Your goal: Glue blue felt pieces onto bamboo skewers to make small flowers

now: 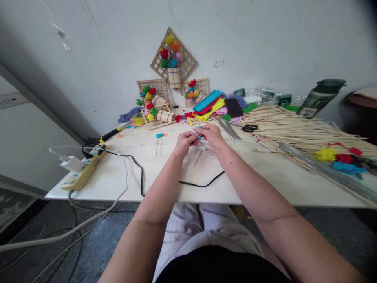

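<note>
Both hands meet above the middle of the table. Between their fingertips is a small blue paper petal point(200, 138), partly covered by the fingers; a thin wire seems to run down from it. My left hand point(186, 142) is closed in a pinch at its lower left side. From the right, my right hand point(211, 136) pinches the blue piece with thumb and forefinger. Just left of the hands, blue petals on thin wire stems point(159, 135) lie on the table beside an orange one. Under the hands is a smudged patch with a pale stick point(197, 158).
Flower lattices point(173, 59) lean on the wall. Coloured paper strips point(209, 103), a phone point(233, 107), scissors point(249, 128) and many thin sticks point(282, 122) fill the right. A power strip point(84, 169) and glue gun point(112, 133) are left; a black cable point(203, 184) crosses the front.
</note>
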A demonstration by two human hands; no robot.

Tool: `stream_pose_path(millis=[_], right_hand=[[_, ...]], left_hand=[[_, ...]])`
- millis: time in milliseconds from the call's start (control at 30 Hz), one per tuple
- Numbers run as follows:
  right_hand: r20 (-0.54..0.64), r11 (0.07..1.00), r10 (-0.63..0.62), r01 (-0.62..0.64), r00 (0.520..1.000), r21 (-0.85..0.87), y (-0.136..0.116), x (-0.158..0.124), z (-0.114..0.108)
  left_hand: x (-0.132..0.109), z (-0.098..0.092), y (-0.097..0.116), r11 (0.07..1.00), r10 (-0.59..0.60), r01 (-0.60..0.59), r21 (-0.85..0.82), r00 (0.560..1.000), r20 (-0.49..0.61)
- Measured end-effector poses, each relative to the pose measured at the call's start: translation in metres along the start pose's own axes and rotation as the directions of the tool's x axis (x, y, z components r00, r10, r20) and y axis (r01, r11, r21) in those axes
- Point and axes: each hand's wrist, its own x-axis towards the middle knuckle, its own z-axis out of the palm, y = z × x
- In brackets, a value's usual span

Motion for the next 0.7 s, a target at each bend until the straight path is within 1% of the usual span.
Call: stream_pose_path(millis=[267, 433, 567, 700], right_hand=[[-0.026, 0.999, -0.016, 0.017, 1.0, 0.035, -0.0034, -0.0034, 0.001], [-0.016, 1.0, -0.006, 0.006, 1.0, 0.011, -0.0029, -0.0019, -0.0015], [-0.074, 1.0, -0.011, 0.011, 0.997, 0.001, -0.0032, -0.0014, -0.0014], [-0.093, 0.998, -0.028, 0.023, 0.995, -0.05, -0.0041, -0.0029, 0.0]], left_hand=[[-0.001, 0.0006, -0.0008, 1.0, 0.003, -0.004, 0.002, 1.0, 0.018], [-0.0006, -0.0006, -0.0002, 0.999, 0.03, -0.031, -0.031, 0.999, -0.022], [-0.001, -0.0007, 0.0007, 0.999, 0.019, -0.019, -0.027, 1.0, -0.022], [-0.0019, 0.0, 0.0019, 1.0, 0.01, -0.01, -0.013, 1.0, -0.005]])
